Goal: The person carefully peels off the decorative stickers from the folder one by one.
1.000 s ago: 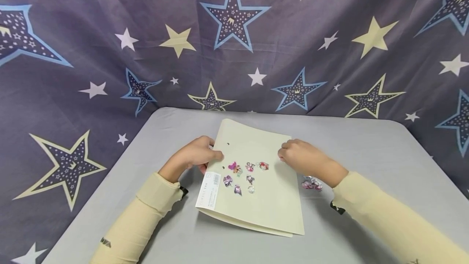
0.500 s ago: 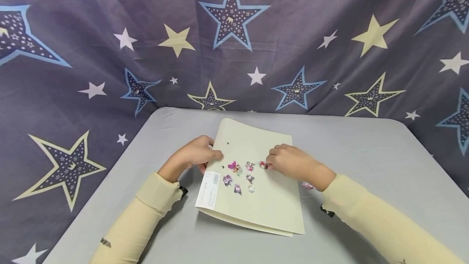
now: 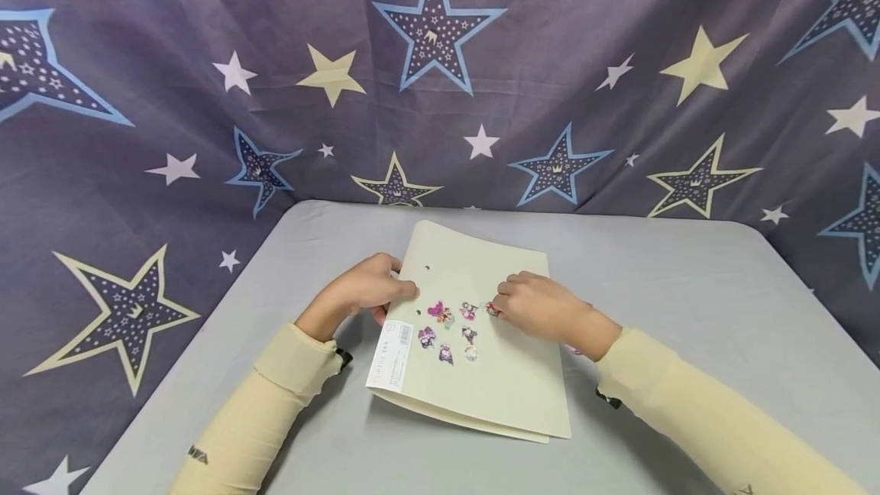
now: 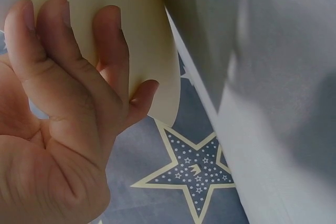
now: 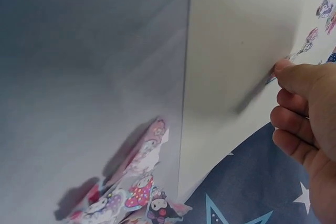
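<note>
A cream folder [image 3: 509, 380] lies tilted on the table, with several small colourful cartoon stickers [image 3: 446, 354] on its cover. My left hand [image 3: 374, 289] grips its left edge, thumb on top and fingers underneath. In the left wrist view, those fingers [image 4: 63, 40] curl against the folder's underside. My right hand [image 3: 539, 304] is over the right part of the cover, its fingers curled. Its thumb and fingertips pinch at a small reddish sticker [image 3: 491, 309], the rightmost of the upper row. In the right wrist view, the thumb tip partly hides that sticker [image 5: 271, 80].
Beside the folder's right edge lies a pile of loose pink and purple stickers [image 5: 139, 192], mostly hidden by the right wrist in the head view. A white label [image 3: 390, 355] is at the folder's lower left. Star-patterned cloth [image 3: 440, 121] hangs behind the grey table [image 3: 687, 289].
From the folder's right edge, my right hand has moved left over the cover to the reddish sticker, now partly covering it. My left hand stays at the left edge.
</note>
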`<move>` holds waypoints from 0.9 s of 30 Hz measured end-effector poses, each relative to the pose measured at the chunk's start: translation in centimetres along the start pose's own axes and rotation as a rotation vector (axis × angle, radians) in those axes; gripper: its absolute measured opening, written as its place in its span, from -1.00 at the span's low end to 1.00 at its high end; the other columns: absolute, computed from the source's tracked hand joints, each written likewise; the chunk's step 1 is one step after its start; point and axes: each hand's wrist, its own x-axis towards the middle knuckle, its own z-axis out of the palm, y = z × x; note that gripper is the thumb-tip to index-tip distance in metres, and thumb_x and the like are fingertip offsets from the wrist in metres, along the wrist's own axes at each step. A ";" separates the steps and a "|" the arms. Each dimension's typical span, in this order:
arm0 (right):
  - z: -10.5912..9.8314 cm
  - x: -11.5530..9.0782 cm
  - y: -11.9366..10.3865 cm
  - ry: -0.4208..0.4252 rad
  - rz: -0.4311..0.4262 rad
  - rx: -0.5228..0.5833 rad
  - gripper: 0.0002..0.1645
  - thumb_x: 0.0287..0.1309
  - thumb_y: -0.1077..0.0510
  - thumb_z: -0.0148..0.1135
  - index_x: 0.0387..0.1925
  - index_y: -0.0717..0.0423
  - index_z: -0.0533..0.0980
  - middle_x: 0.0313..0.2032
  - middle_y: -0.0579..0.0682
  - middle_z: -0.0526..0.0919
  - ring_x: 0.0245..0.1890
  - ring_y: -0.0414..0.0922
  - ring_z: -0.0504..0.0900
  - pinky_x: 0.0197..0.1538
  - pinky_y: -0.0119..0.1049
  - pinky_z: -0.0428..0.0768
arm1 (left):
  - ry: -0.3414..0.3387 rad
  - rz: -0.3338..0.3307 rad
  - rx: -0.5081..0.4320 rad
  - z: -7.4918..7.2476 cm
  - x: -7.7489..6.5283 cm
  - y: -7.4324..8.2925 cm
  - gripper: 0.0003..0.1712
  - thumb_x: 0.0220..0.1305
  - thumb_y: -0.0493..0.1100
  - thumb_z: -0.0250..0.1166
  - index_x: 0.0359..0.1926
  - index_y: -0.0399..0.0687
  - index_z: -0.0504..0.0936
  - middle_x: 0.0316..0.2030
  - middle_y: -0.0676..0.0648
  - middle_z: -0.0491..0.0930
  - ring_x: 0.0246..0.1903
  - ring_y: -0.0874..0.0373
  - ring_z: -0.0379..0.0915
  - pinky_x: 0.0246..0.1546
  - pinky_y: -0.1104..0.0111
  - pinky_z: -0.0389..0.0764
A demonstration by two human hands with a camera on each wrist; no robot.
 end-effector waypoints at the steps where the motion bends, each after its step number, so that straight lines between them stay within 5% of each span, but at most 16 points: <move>1: 0.0 0.1 0.0 -0.003 -0.001 -0.003 -0.88 0.27 0.12 0.41 -0.30 0.11 0.69 -0.43 -0.10 0.60 -0.38 -0.10 0.53 -0.19 -0.22 0.62 | 0.001 0.000 0.001 0.0 0.0 0.0 -0.64 0.30 -0.23 0.26 0.00 -0.44 0.52 -0.47 -0.23 0.73 -0.64 0.03 0.66 -0.73 0.34 0.64; 14: -0.1 0.4 -0.6 -0.025 0.001 -0.035 -0.95 0.26 0.23 0.36 -0.25 0.13 0.69 -0.35 -0.05 0.68 -0.32 -0.07 0.57 -0.16 -0.21 0.63 | 0.006 0.001 -0.007 0.0 -0.1 0.1 -0.65 0.31 -0.25 0.25 -0.01 -0.45 0.51 -0.48 -0.24 0.72 -0.67 0.04 0.64 -0.75 0.34 0.63; 27: 0.2 0.5 -0.2 0.045 0.035 -0.046 -0.96 0.17 0.26 0.38 -0.35 0.14 0.64 -0.45 -0.07 0.60 -0.39 -0.09 0.53 -0.25 -0.25 0.58 | 0.005 0.000 -0.003 -0.1 -0.1 0.1 -0.64 0.30 -0.24 0.26 0.00 -0.44 0.51 -0.48 -0.24 0.72 -0.68 0.05 0.63 -0.75 0.34 0.63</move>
